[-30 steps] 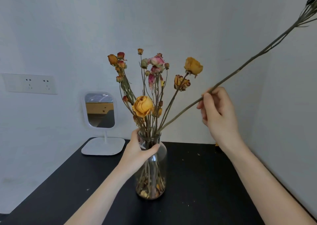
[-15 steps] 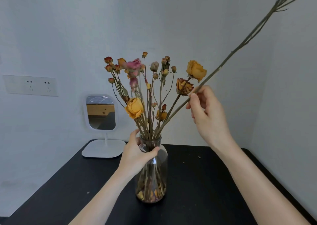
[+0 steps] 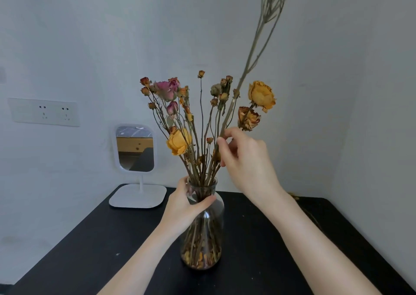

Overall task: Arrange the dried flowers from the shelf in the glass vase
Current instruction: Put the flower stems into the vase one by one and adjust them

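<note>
A clear glass vase (image 3: pixel 208 231) stands on the black table (image 3: pixel 258 249), filled with dried roses (image 3: pixel 177 141) in yellow, pink and orange. My left hand (image 3: pixel 186 207) wraps around the vase's neck. My right hand (image 3: pixel 245 161) pinches a long dried stem (image 3: pixel 249 56) just above the vase mouth. The stem's lower end sits among the other stems in the vase. It rises steeply up and to the right, and its leafy top runs past the upper edge of the view.
A small white standing mirror (image 3: pixel 135 150) sits at the table's back left. A wall socket plate (image 3: pixel 45 112) is on the left wall. White walls close in behind and on the right. A bit of dried stem (image 3: pixel 295 196) lies at the table's back right.
My right hand has moved left and down toward the bunch, swinging the long stem from a low slant to nearly upright. The left hand has stayed on the vase neck.
</note>
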